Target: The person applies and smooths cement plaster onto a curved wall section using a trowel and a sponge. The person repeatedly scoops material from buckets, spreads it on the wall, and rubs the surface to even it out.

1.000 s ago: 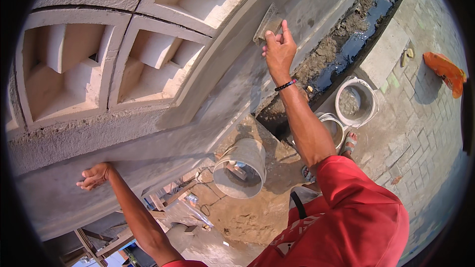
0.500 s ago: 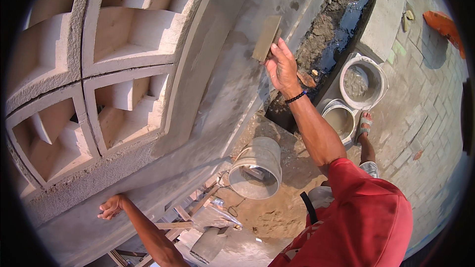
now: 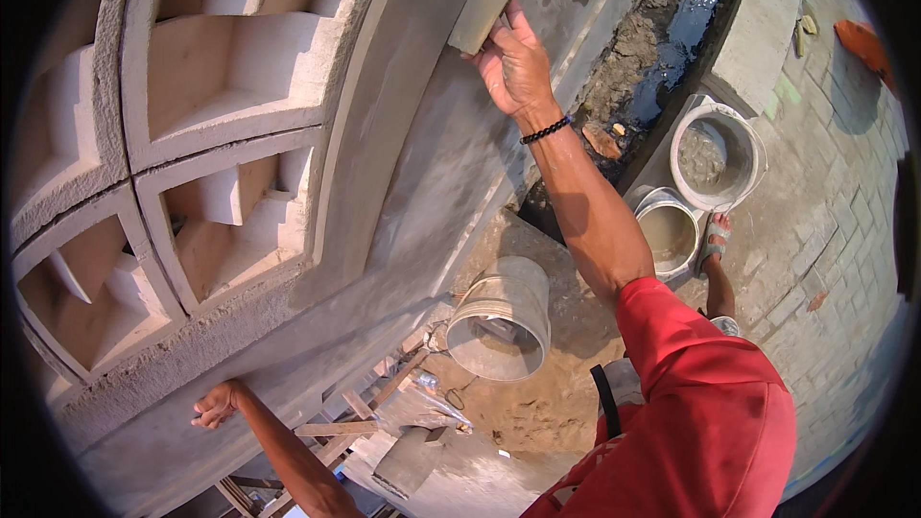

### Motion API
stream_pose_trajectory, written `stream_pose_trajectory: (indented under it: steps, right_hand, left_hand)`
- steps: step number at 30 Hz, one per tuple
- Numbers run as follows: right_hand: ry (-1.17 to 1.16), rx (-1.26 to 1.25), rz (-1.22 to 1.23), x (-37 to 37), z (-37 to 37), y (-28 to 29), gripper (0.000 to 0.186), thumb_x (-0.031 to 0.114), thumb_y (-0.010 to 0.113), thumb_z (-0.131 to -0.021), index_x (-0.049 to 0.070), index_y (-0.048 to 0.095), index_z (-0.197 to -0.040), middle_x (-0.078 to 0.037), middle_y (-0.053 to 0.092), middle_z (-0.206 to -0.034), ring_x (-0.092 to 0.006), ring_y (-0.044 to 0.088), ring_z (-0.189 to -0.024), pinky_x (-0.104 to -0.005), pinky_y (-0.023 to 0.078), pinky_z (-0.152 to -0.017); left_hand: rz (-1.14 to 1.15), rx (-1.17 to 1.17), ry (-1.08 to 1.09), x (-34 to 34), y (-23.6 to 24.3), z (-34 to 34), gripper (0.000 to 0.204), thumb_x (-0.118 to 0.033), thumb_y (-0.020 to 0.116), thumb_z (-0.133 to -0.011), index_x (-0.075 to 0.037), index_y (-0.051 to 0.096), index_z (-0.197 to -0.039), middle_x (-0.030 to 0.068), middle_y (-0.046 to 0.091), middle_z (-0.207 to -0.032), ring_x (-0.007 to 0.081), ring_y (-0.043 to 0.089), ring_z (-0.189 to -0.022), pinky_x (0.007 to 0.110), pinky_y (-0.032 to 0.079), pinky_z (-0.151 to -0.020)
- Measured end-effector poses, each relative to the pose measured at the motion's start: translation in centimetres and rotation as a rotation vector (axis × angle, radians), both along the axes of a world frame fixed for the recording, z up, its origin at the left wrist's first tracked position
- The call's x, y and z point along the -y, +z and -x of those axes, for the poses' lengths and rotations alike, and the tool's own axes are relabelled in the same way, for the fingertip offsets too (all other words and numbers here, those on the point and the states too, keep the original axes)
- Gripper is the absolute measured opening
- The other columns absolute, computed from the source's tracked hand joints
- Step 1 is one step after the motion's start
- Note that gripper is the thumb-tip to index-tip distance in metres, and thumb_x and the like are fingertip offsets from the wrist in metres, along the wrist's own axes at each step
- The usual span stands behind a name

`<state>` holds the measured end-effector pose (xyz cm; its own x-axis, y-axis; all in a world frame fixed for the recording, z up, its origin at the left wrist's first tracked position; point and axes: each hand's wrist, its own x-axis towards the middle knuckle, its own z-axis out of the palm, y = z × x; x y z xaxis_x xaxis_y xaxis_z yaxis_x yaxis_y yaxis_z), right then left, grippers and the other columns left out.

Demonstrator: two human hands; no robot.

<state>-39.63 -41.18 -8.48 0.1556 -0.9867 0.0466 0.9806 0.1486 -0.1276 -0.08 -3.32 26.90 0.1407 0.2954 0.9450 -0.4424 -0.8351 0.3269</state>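
1. Head view has my right hand (image 3: 518, 62) gripping a flat wooden plaster float (image 3: 487, 2), fingers closed over its lower end, the face pressed flat against the grey rendered wall (image 3: 451, 153). A black bead bracelet (image 3: 545, 129) sits at the wrist.
2. Compared with a second ago, the float sits further up and along the smooth band beside the curved moulding (image 3: 369, 134); the arm is stretched longer, so I judge the stroke is carrying upward over the wet render.
3. My left hand (image 3: 216, 405) is loosely curled with nothing in it, knuckles resting on the rough lower edge of the wall. It has dropped lower in the picture than before but keeps the same bracing spot, well apart from the right.
4. The recessed lattice blocks (image 3: 201, 134) now fill more of the left side, which tells me my head has turned up toward the work.
5. Below, a metal bucket (image 3: 499, 321) hangs or stands near wooden scaffold pieces (image 3: 384, 403); two more buckets (image 3: 715, 158) with mortar sit on the paving by a wet trench (image 3: 662, 38).
6. My sandalled foot (image 3: 712, 240) shows beside the lower bucket.
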Motion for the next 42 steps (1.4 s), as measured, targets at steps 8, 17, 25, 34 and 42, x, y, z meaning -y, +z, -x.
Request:
stream_pose_trajectory:
  steps: [8, 17, 25, 34, 42]
  right_hand:
    - [0.224, 0.001, -0.197, -13.1, -5.5, 0.8, 0.059, 0.004, 0.047, -0.094, 0.002, 0.023, -0.148, -0.009, 0.044, -0.139, -0.0167, 0.052, -0.116, -0.0376, 0.05, -0.088]
    - [-0.362, -0.786, -0.19, -2.7, 2.0, 2.5, 0.062, 0.008, 0.058, -0.089, -0.007, 0.031, -0.142, -0.012, 0.061, -0.105, -0.014, 0.061, -0.092, -0.0291, 0.053, -0.065]
    - [-0.432, -1.126, -0.201, -7.2, -5.1, 6.0, 0.059, 0.006, 0.059, -0.085, -0.005, 0.04, -0.139, -0.02, 0.062, -0.1, -0.033, 0.061, -0.09, -0.0389, 0.049, -0.081]
    - [-0.44, -0.946, -0.21, -3.8, 0.1, 3.7, 0.057, 0.006, 0.059, -0.085, -0.007, 0.041, -0.138, -0.019, 0.063, -0.105, -0.0255, 0.064, -0.088, -0.0345, 0.051, -0.073]
    - [-0.387, -1.035, -0.194, -10.2, -6.2, 6.2, 0.057, 0.004, 0.059, -0.085, -0.006, 0.041, -0.138, -0.021, 0.061, -0.102, -0.0328, 0.061, -0.089, -0.0383, 0.05, -0.081]
  left_hand:
    - [-0.013, -0.015, -0.017, -0.3, 0.8, 0.9, 0.065, -0.042, 0.037, -0.094, 0.003, 0.034, -0.141, 0.0312, 0.034, -0.138, 0.0451, 0.04, -0.125, 0.052, 0.037, -0.101]
    - [-0.042, 0.032, -0.009, -0.6, 0.6, 0.6, 0.066, -0.045, 0.036, -0.095, 0.003, 0.033, -0.141, 0.0324, 0.036, -0.133, 0.0451, 0.044, -0.119, 0.05, 0.038, -0.097]
    - [-0.01, 0.01, 0.004, 0.1, 0.3, 0.6, 0.065, -0.044, 0.036, -0.095, 0.002, 0.036, -0.14, 0.0306, 0.036, -0.135, 0.044, 0.043, -0.12, 0.05, 0.038, -0.098]
    - [-0.011, 0.015, 0.02, -1.5, 1.0, -0.4, 0.065, -0.043, 0.037, -0.093, 0.003, 0.036, -0.14, 0.0288, 0.038, -0.135, 0.043, 0.042, -0.121, 0.051, 0.038, -0.098]
    - [-0.004, -0.035, 0.031, 0.2, 0.4, 0.3, 0.066, -0.044, 0.035, -0.093, 0.002, 0.034, -0.141, 0.0288, 0.04, -0.132, 0.0421, 0.045, -0.117, 0.049, 0.039, -0.096]
